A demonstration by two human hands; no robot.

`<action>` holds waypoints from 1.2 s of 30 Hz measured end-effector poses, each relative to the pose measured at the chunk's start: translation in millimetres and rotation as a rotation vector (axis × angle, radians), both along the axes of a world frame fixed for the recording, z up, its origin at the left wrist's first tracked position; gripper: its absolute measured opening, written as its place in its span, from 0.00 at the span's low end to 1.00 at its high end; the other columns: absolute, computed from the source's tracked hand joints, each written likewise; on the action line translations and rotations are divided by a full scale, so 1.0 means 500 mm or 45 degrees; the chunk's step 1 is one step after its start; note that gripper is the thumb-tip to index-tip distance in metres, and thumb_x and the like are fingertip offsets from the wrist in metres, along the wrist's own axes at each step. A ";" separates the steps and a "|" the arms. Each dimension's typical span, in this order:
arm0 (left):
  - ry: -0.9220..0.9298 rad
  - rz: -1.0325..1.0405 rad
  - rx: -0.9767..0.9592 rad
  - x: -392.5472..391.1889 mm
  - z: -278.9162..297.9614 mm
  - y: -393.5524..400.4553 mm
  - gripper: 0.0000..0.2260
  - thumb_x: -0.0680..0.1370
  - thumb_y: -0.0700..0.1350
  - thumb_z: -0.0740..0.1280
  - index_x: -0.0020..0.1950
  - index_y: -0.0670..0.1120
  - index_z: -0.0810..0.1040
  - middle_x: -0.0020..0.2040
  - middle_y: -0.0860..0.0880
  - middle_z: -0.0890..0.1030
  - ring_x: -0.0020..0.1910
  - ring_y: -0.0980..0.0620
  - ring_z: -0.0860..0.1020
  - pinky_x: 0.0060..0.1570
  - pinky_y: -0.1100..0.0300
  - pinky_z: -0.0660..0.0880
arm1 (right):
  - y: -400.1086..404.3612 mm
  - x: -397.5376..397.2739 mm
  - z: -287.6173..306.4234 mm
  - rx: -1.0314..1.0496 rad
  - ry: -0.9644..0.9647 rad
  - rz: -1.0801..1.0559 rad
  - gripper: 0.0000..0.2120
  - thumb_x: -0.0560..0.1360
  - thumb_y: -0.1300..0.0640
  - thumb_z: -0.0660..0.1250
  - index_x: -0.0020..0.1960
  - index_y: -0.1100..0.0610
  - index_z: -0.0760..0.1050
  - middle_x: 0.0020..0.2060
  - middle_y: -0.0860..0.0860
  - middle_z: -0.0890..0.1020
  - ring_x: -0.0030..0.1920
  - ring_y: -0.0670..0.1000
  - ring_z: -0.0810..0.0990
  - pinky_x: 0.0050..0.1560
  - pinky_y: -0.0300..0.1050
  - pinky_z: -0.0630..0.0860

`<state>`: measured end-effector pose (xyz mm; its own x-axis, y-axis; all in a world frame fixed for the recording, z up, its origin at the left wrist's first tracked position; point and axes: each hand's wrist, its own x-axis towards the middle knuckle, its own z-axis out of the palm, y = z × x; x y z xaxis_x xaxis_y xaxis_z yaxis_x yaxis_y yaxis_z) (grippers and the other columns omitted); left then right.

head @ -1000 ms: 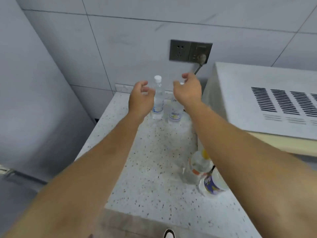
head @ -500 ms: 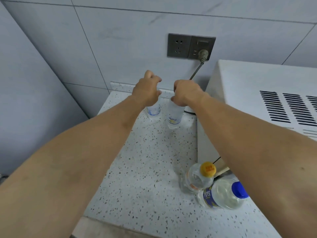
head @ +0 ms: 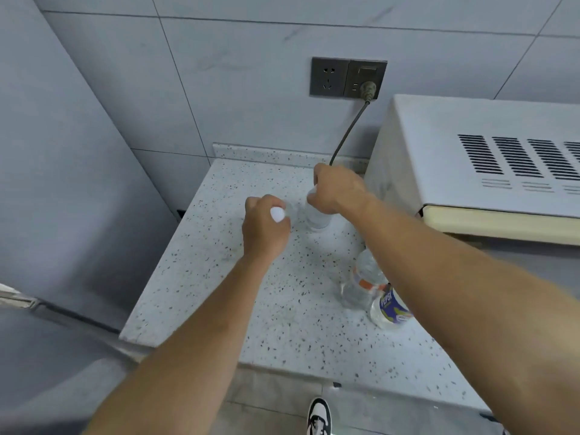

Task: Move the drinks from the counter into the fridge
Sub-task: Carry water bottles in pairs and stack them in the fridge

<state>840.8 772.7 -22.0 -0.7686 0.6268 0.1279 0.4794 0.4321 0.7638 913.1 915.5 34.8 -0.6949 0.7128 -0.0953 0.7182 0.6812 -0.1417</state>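
Observation:
My left hand (head: 265, 229) grips a small clear water bottle (head: 278, 214); its white cap shows above my fingers and the body is mostly hidden. My right hand (head: 337, 191) grips a second clear water bottle (head: 317, 218) near its top, its base close to the speckled counter (head: 219, 277). Both bottles look blurred. Two more bottles stand at the counter's right under my right forearm: one with an orange band (head: 361, 282) and a Pepsi-labelled one (head: 389, 309). The grey fridge (head: 62, 183) fills the left side, with its door seam low on the left.
A white microwave (head: 486, 158) sits at the right on the counter, its cord (head: 346, 133) running up to a wall socket (head: 346, 78). The tiled wall closes off the back. My shoe (head: 318, 417) shows on the floor below the counter's front edge.
Both hands closed around the two bottles at the back of the counter and have drawn them toward me, away from the wall. The view has tilted downward.

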 end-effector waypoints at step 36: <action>-0.556 -0.146 0.163 0.116 -0.167 -0.329 0.29 0.65 0.60 0.76 0.55 0.77 0.62 0.52 0.77 0.72 0.51 0.79 0.71 0.44 0.71 0.68 | -0.374 0.254 -0.280 -0.784 1.242 -0.508 0.29 0.66 0.50 0.80 0.63 0.48 0.72 0.54 0.43 0.81 0.54 0.42 0.80 0.51 0.40 0.79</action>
<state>898.8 608.1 -105.6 -0.6945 0.7108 -0.1109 0.1400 0.2847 0.9483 1040.2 728.7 -105.3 -0.4061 0.9123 -0.0529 0.2733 0.0660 -0.9597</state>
